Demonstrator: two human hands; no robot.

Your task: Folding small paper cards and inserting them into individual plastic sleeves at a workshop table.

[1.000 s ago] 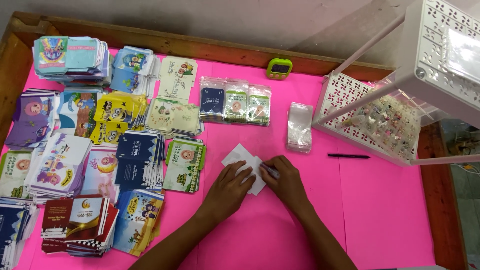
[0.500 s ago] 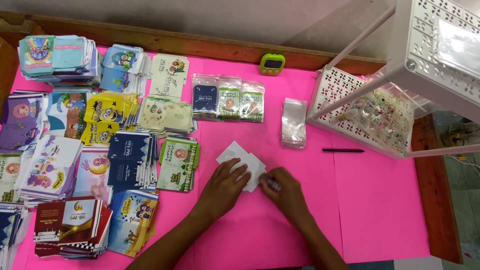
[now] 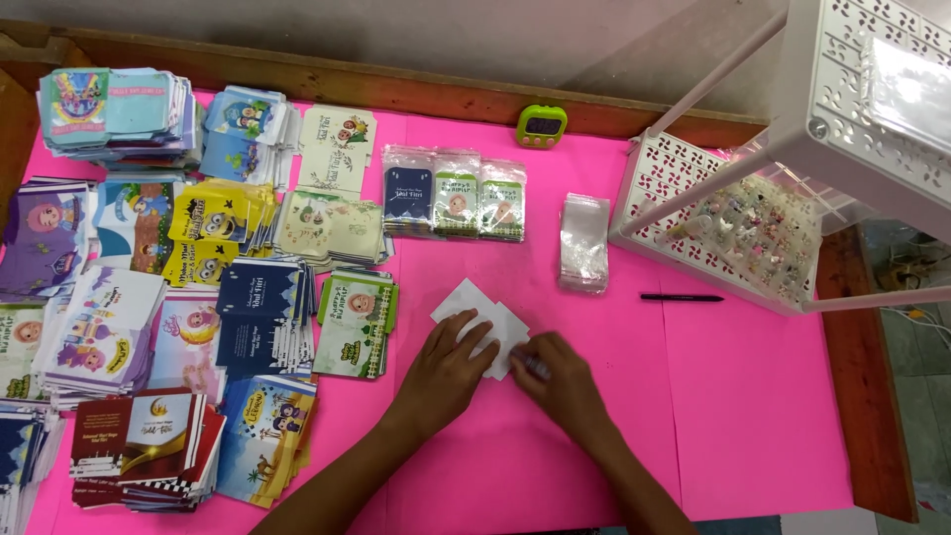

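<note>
While left hand lies spread flat on the white card, right hand pinches a small tool at its right edge, both touching.

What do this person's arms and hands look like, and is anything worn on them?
Both forearms come in bare from the bottom edge, with no sleeves showing. The left hand and the right hand carry no gloves, and no watch or bracelet shows at the wrists. Rings are too small to tell. Fingernails look short and unpainted.
</note>
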